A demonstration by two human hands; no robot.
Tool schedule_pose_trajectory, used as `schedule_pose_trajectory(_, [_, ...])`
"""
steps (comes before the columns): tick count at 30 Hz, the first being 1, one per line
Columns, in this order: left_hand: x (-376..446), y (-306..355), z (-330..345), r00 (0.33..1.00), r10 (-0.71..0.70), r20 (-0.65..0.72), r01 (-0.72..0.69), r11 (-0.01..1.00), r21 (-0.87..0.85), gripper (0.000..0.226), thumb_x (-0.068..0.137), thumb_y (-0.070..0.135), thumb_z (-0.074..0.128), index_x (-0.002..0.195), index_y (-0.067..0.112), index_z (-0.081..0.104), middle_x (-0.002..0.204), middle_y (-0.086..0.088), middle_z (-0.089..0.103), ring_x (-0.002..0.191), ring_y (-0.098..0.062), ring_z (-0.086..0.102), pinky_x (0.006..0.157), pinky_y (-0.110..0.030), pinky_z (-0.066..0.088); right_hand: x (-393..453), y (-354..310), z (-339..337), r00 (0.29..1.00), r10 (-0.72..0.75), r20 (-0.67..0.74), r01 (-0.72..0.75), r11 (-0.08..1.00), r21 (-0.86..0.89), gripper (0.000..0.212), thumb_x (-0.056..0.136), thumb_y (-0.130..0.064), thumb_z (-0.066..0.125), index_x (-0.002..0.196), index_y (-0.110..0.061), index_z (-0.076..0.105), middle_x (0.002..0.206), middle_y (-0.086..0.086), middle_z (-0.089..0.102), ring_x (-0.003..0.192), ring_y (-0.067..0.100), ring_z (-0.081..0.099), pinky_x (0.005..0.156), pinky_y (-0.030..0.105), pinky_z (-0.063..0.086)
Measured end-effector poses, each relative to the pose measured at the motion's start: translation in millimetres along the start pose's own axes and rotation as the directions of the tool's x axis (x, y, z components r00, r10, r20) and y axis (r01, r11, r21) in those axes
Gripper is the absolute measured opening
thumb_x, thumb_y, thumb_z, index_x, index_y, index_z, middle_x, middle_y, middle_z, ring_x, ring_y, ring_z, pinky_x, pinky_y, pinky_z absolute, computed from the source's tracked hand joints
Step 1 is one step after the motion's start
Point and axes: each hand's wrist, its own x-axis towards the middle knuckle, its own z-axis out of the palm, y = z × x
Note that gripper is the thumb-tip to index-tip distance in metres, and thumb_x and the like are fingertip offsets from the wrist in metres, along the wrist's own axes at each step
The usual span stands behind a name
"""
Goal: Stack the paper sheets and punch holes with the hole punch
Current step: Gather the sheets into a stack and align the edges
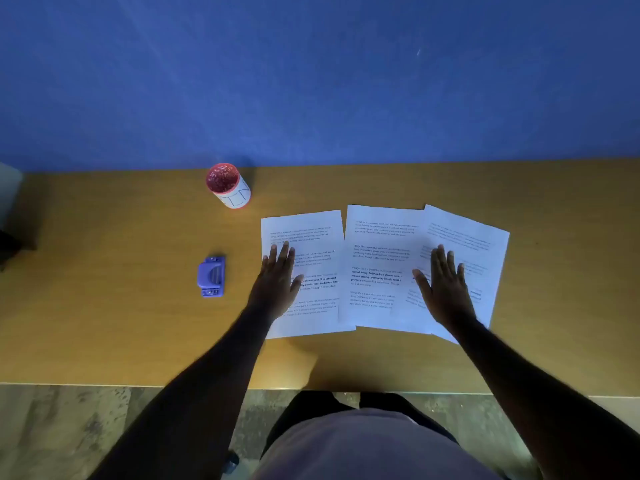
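Three printed paper sheets lie side by side on the wooden table (pixel 104 323). The left sheet (pixel 318 237) is separate from the middle sheet (pixel 377 244), which overlaps the tilted right sheet (pixel 478 244). My left hand (pixel 277 282) rests flat on the left sheet's left edge, fingers spread. On the seam between the middle and right sheets lies my right hand (pixel 443 289), also flat with fingers apart. A small purple hole punch (pixel 212 277) sits on the table to the left of my left hand, untouched.
A red-rimmed white cup (pixel 228 185) filled with small confetti-like bits stands at the back of the table, left of the sheets. A blue wall (pixel 311 81) rises behind the table. The table's front edge (pixel 104 385) is near my body, with floor below.
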Motion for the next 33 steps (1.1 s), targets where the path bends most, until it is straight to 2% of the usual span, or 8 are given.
schedule_pose_trajectory(9, [-5,1,9,0.991,-0.098,0.091,0.102,0.994,-0.046,0.069,0.110,0.036,0.044,0.165,0.008,0.014,0.174,-0.013,0.002,0.161,-0.035,0.001,0.130,-0.050,0.010,-22,3,15,1.000,0.024,0.010,-0.024,1.000,-0.009,0.077,0.108,-0.047,0.039,0.164,-0.007,0.005,0.173,0.011,0.002,0.160,0.032,0.005,0.127,0.042,0.000])
schedule_pose_trajectory(18, [3,14,15,0.993,-0.097,0.073,0.106,0.986,-0.126,0.069,0.110,0.036,0.042,0.165,0.007,0.013,0.174,-0.012,0.000,0.161,-0.034,-0.001,0.128,-0.044,0.005,-20,-9,23,1.000,-0.001,0.028,-0.001,0.999,0.050,0.075,0.108,-0.046,0.038,0.165,-0.011,0.003,0.173,0.007,0.001,0.160,0.029,0.002,0.130,0.045,0.007])
schedule_pose_trajectory(21, [6,19,11,0.992,-0.114,0.050,0.121,0.976,-0.180,0.066,0.111,0.036,0.042,0.165,0.008,0.017,0.175,-0.011,0.004,0.161,-0.033,0.002,0.128,-0.044,0.006,-19,-10,25,0.999,-0.038,0.015,0.037,0.998,0.059,0.073,0.108,-0.044,0.039,0.165,-0.010,0.010,0.173,0.008,0.008,0.160,0.029,0.008,0.130,0.044,0.010])
schedule_pose_trajectory(23, [7,20,7,0.988,-0.153,0.008,0.151,0.963,-0.222,0.064,0.109,0.034,0.046,0.164,0.009,0.022,0.174,-0.011,0.012,0.161,-0.033,0.010,0.128,-0.045,0.014,-20,-6,22,0.999,-0.044,-0.016,0.045,0.996,0.076,0.069,0.108,-0.041,0.043,0.164,-0.008,0.021,0.172,0.011,0.020,0.158,0.031,0.019,0.129,0.047,0.018])
schedule_pose_trajectory(26, [3,17,-2,0.958,-0.273,-0.089,0.238,0.928,-0.286,0.063,0.102,0.026,0.060,0.157,0.007,0.035,0.166,-0.013,0.035,0.152,-0.034,0.033,0.121,-0.047,0.034,-23,6,11,0.993,0.054,-0.107,-0.045,0.995,0.085,0.060,0.103,-0.039,0.055,0.154,-0.009,0.040,0.158,0.016,0.044,0.143,0.038,0.042,0.115,0.054,0.035])
schedule_pose_trajectory(28, [2,15,-7,0.906,-0.403,-0.133,0.338,0.874,-0.349,0.058,0.097,0.023,0.065,0.148,0.007,0.044,0.154,-0.013,0.047,0.139,-0.036,0.045,0.113,-0.050,0.041,-25,15,4,0.971,0.173,-0.166,-0.155,0.981,0.118,0.056,0.100,-0.037,0.062,0.146,-0.010,0.046,0.144,0.017,0.050,0.132,0.039,0.048,0.107,0.056,0.038])
schedule_pose_trajectory(30, [2,13,-10,0.839,-0.532,-0.112,0.445,0.790,-0.422,0.054,0.096,0.026,0.065,0.144,0.009,0.046,0.149,-0.013,0.047,0.134,-0.037,0.046,0.111,-0.052,0.040,-26,27,-3,0.928,0.324,-0.183,-0.285,0.936,0.209,0.055,0.097,-0.035,0.066,0.142,-0.010,0.046,0.141,0.019,0.049,0.130,0.041,0.047,0.105,0.058,0.038])
schedule_pose_trajectory(33, [4,10,-12,0.765,-0.643,-0.032,0.545,0.673,-0.500,0.058,0.099,0.030,0.061,0.150,0.009,0.042,0.154,-0.015,0.040,0.141,-0.039,0.039,0.115,-0.052,0.036,-22,47,-13,0.843,0.516,-0.155,-0.446,0.829,0.336,0.056,0.095,-0.028,0.069,0.139,-0.005,0.044,0.142,0.025,0.045,0.132,0.044,0.043,0.106,0.058,0.036])
